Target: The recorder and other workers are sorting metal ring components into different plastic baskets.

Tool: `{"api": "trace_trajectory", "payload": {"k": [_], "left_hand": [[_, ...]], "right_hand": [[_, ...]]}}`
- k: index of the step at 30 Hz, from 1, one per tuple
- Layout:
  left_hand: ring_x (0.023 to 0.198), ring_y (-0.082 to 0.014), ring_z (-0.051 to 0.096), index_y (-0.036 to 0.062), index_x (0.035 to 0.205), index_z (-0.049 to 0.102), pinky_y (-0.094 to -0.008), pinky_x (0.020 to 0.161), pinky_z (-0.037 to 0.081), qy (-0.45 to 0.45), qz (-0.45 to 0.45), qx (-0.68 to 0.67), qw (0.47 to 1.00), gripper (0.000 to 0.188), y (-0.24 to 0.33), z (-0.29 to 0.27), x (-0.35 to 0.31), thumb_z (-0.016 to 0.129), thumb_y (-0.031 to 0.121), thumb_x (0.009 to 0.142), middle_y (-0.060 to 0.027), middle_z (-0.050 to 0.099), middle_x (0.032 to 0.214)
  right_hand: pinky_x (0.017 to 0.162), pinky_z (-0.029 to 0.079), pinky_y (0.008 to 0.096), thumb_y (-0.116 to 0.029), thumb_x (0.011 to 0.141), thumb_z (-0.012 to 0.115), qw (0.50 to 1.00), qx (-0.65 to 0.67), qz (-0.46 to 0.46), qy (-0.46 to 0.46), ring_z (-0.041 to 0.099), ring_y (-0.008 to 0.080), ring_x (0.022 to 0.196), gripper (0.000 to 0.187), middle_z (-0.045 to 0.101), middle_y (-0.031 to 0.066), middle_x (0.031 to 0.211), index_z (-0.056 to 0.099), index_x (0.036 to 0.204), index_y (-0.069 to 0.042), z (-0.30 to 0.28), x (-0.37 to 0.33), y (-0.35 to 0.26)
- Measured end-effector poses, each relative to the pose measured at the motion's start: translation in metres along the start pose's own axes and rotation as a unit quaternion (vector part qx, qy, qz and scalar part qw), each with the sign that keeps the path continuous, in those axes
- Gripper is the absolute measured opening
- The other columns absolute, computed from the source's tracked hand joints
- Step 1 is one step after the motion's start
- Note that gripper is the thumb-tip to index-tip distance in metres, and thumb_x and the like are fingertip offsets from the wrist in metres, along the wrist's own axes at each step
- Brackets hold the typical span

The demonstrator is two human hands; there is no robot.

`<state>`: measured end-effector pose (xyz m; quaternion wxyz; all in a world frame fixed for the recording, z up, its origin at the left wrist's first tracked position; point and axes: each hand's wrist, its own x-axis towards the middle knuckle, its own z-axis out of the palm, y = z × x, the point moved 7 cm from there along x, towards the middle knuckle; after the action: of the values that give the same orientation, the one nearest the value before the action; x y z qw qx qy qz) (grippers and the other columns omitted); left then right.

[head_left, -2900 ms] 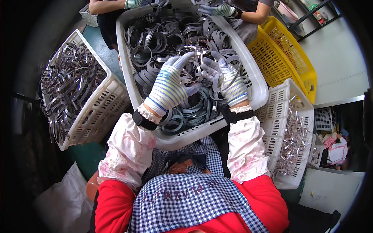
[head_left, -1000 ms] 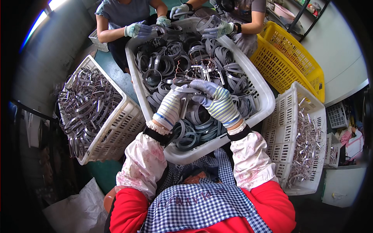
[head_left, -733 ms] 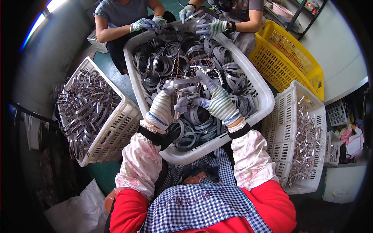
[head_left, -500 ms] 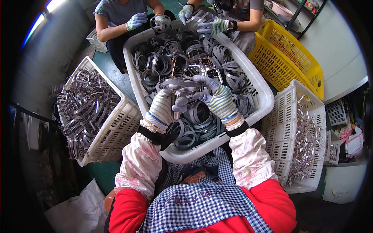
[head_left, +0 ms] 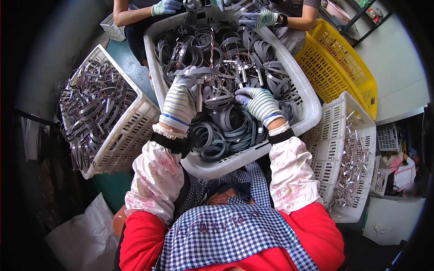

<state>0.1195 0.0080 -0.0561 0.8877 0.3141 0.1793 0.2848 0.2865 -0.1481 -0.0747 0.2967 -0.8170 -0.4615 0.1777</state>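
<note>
My left hand (head_left: 177,101), in a striped knit glove, grips a grey metal band (head_left: 201,72) bent into a ring above the crate. A silver metal bar-like piece (head_left: 199,95) hangs upright from that band beside my fingers. My right hand (head_left: 261,105), gloved alike, is lower to the right, its fingers drawn together over the heap; whether anything sits between the fingertips cannot be made out. Under both hands, the large white crate (head_left: 312,118) holds many coiled grey metal bands (head_left: 231,118). Small silver fittings (head_left: 242,68) and twisted copper-coloured wires (head_left: 212,47) lie among them.
At left stands a tilted white basket (head_left: 143,121) heaped with banded metal pieces. Another white basket (head_left: 326,143) at right contains small silver parts. Yellow crates (head_left: 326,67) stand at far right. Across the crate, a co-worker's gloved hand (head_left: 259,18) and another gloved hand (head_left: 166,7) reach in.
My hands have separated: the left moved left and up with the metal band, while the right came off it to the heap. The view has shifted, with the co-workers now higher in it.
</note>
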Motion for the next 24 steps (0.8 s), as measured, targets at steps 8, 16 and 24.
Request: {"api": "trace_trajectory", "payload": {"k": [8,16,24], "left_hand": [[0.104,-0.0284,0.067,0.0096,0.137,0.042,-0.0399,0.082,0.062,0.036,0.088,0.022,0.995,0.046,0.019,-0.001,-0.009,0.063,0.012,0.097,-0.0159,0.063,0.126],[0.107,-0.0250,0.065,0.0063,0.135,0.046,-0.0408,0.087,0.060,0.032,0.084,0.021,0.996,0.043,0.031,0.000,-0.015,0.064,0.009,0.096,-0.0136,0.061,0.127],[0.108,-0.0240,0.066,0.0102,0.132,0.050,-0.0382,0.084,0.060,-0.001,0.081,0.025,0.996,0.038,0.024,0.002,-0.006,0.064,0.011,0.097,-0.0108,0.065,0.121]], "right_hand": [[0.095,0.051,0.0408,-0.027,0.088,0.071,0.983,-0.159,-0.092,-0.011,0.065,0.0326,0.109,0.037,0.069,0.0129,0.119,0.068,0.122,-0.013,0.050,0.019,-0.018],[0.091,0.052,0.0413,-0.038,0.089,0.068,0.967,-0.219,-0.069,-0.111,0.068,0.0286,0.103,0.034,0.072,0.0098,0.110,0.071,0.116,-0.018,0.076,0.020,-0.008],[0.098,0.050,0.0384,-0.031,0.076,0.085,0.992,0.017,-0.104,-0.065,0.063,0.0315,0.117,0.038,0.063,0.0145,0.134,0.075,0.102,-0.004,0.015,0.000,-0.029]]}}
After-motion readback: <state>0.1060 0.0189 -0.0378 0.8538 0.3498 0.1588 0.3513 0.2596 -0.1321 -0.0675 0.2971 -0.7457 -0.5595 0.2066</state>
